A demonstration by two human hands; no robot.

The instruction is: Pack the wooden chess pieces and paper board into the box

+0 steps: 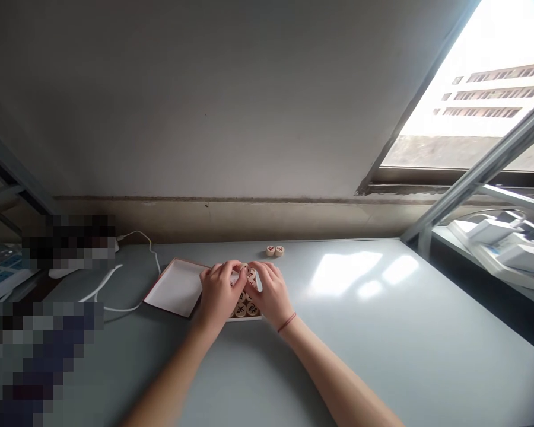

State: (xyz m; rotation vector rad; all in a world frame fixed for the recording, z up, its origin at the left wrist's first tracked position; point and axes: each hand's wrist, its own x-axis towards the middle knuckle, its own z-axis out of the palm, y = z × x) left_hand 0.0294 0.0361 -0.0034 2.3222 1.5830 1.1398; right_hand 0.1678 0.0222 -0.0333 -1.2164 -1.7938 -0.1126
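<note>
A small open box of round wooden Chinese chess pieces stands in front of me, its pieces marked with characters. My left hand curls over the left side of the box, fingers and thumb closed at a pale chess piece near the far edge. From the right, my right hand arches over the pieces, its fingertips meeting the same piece. Both hands cover much of the box. Left of it lies the box lid, white inside up with a red rim.
Two chess pieces stand side by side near the table's back edge. A white cable runs over the left of the grey table. Metal frame bars rise at the right, beside a shelf of white boxes. A wall closes the back.
</note>
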